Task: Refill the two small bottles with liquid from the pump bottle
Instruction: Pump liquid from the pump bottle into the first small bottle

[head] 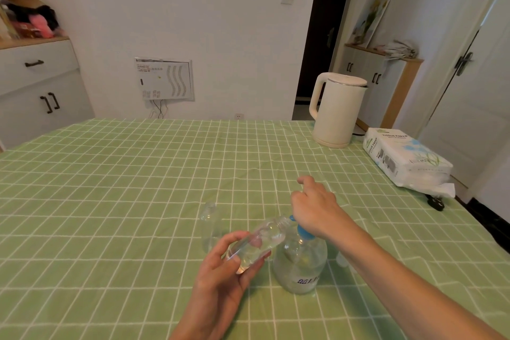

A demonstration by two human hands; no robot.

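A clear pump bottle [300,265] with a blue pump head stands on the green checked tablecloth near the front. My right hand [314,208] rests palm-down on top of the pump head. My left hand [223,276] holds a small clear bottle [259,243] tilted, its open mouth up against the blue spout. A second small clear bottle [211,226] stands upright just left of them, with nothing touching it. A small pale object, perhaps a cap [342,259], lies right of the pump bottle, partly behind my right forearm.
A cream electric kettle [336,110] stands at the back right of the table [110,188]. A pack of tissue paper [405,160] lies at the right edge, with a black plug [436,201] beside it. Cabinets line the walls.
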